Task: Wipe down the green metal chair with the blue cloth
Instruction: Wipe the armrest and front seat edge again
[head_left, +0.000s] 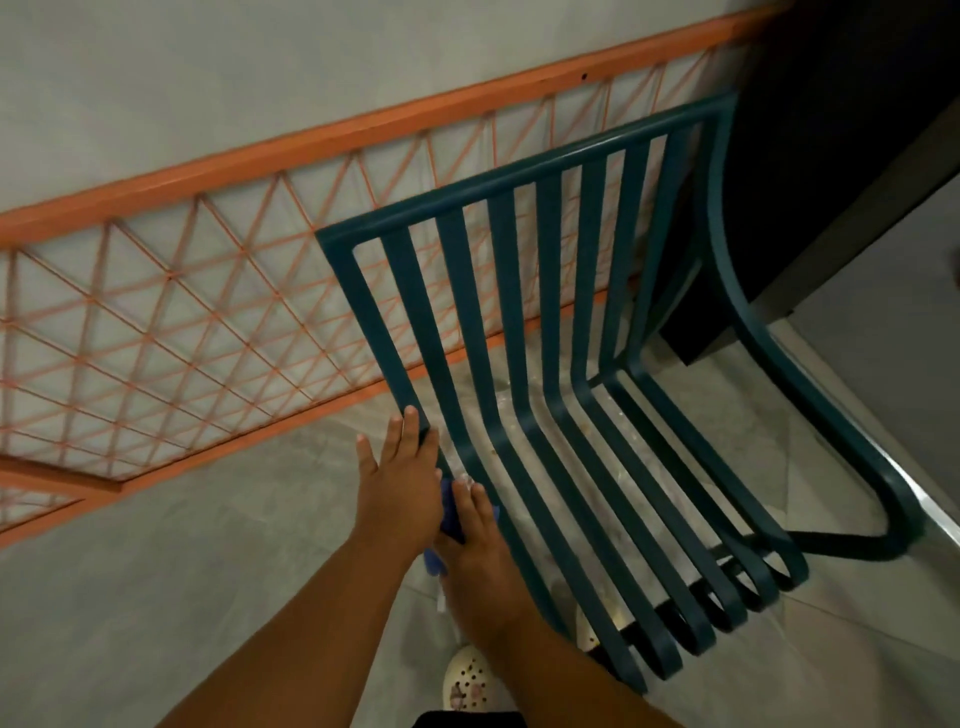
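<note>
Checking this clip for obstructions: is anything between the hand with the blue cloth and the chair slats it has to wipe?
Nothing visible is. The right hand presses the blue cloth against the outermost slat at the near left edge of the green chair. The left hand rests on that same slat just above. The remaining slats lie bare.

Dark green slatted chair (545, 364); blue cloth (451, 525); orange railing (156, 291) with a triangle lattice; pale grey floor (156, 571); white perforated shoe (467, 675).
</note>
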